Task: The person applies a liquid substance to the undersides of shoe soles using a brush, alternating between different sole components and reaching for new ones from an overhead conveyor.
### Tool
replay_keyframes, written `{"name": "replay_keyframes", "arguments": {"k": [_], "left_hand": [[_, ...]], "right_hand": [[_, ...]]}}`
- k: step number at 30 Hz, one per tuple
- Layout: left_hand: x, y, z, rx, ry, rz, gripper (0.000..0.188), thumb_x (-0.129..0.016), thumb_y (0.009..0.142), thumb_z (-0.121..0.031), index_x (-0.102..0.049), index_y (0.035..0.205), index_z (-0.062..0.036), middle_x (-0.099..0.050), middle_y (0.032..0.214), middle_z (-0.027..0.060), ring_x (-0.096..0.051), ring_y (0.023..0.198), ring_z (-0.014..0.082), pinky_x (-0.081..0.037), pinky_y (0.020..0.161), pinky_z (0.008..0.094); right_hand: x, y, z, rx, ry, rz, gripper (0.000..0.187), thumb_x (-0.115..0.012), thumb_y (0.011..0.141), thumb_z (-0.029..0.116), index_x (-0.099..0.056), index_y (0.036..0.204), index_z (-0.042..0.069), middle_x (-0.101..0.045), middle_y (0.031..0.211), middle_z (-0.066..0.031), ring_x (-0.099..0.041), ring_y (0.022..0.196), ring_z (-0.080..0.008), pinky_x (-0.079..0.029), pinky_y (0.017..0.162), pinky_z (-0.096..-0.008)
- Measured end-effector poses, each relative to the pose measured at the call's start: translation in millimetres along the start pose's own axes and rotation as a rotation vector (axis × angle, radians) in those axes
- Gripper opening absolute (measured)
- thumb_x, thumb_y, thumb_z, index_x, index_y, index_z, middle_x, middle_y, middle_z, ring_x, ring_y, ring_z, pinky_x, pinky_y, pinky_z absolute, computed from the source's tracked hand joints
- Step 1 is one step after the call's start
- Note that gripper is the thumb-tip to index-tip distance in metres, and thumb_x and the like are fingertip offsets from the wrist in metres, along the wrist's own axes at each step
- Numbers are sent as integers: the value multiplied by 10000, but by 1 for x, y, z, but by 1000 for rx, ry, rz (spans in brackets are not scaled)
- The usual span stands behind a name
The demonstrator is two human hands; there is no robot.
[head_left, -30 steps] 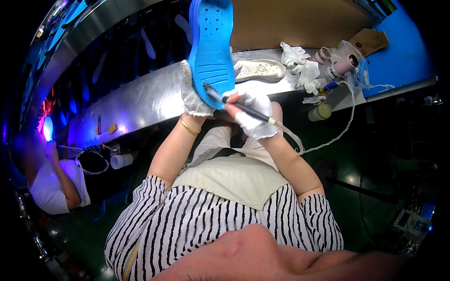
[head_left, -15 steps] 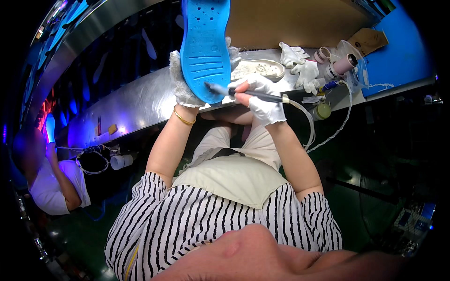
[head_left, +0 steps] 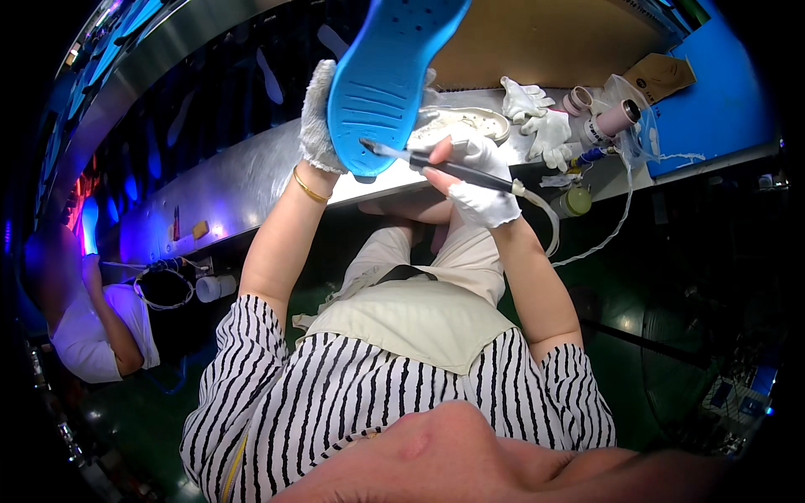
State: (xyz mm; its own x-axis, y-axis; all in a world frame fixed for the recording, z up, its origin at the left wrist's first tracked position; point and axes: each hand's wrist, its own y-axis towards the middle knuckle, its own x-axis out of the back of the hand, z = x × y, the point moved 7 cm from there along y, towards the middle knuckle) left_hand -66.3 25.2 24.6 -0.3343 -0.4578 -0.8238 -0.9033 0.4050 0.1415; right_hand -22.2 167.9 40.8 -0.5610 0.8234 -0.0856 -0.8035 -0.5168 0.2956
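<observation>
My left hand (head_left: 319, 121), in a grey-white knit glove, grips a blue shoe sole (head_left: 377, 96) by its left edge; some glove also shows past its right edge. The sole is tilted, its grooved, rounded end nearest me. In my right hand (head_left: 480, 184), gloved in white with the thumb and a fingertip bare, is a brush with a black handle (head_left: 470, 173) and a clear tube (head_left: 545, 210) running from its rear end. Its dark tip is at the sole's rounded end. Behind my right hand, a cream sole (head_left: 490, 126) lies on the bench, partly hidden.
White gloves (head_left: 549, 134), a pink flask (head_left: 616, 117) and a greenish jar (head_left: 575, 201) sit at the right of the metal bench (head_left: 268, 172). Beyond the bench runs a dark band carrying several soles (head_left: 268, 77). At far left a person (head_left: 101, 331) holds a lit sole.
The sole has tilted, its far end swinging right, and my left hand has moved slightly left and up. My right hand has shifted a little, the brush tip still near the rounded end.
</observation>
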Motion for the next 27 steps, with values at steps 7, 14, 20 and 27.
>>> {"name": "replay_keyframes", "arguments": {"k": [7, 14, 20, 27], "left_hand": [[37, 12, 1, 119, 167, -261, 607, -519, 846, -538, -551, 1169, -25, -629, 1027, 190, -659, 858, 262, -578, 694, 357], [37, 11, 15, 359, 385, -366, 489, -577, 850, -452, -604, 1107, -36, -657, 957, 147, -657, 754, 217, -558, 653, 303], [32, 13, 27, 514, 439, -299, 572, -576, 841, -479, -552, 1205, -40, -617, 1075, 170, -633, 884, 234, -547, 736, 324], [39, 13, 28, 479, 593, -276, 640, -598, 812, -516, -535, 1215, -24, -619, 1037, 189, -653, 848, 270, -572, 653, 342]], "right_hand": [[-14, 16, -3, 177, -363, 156, 175, -681, 664, -46, -604, 796, 40, -631, 885, -74, -595, 824, -180, -490, 758, -296], [2, 24, -26, -225, -314, 335, 169, -654, 655, -80, -631, 780, 31, -657, 867, -67, -611, 857, -154, -478, 807, -276], [5, 30, -12, -90, -280, 209, 137, -664, 672, -63, -641, 774, 27, -669, 868, -84, -622, 810, -175, -501, 758, -277], [28, 28, -14, -186, -301, 294, 154, -642, 635, -84, -632, 745, 24, -665, 827, -79, -624, 815, -169, -500, 783, -280]]}}
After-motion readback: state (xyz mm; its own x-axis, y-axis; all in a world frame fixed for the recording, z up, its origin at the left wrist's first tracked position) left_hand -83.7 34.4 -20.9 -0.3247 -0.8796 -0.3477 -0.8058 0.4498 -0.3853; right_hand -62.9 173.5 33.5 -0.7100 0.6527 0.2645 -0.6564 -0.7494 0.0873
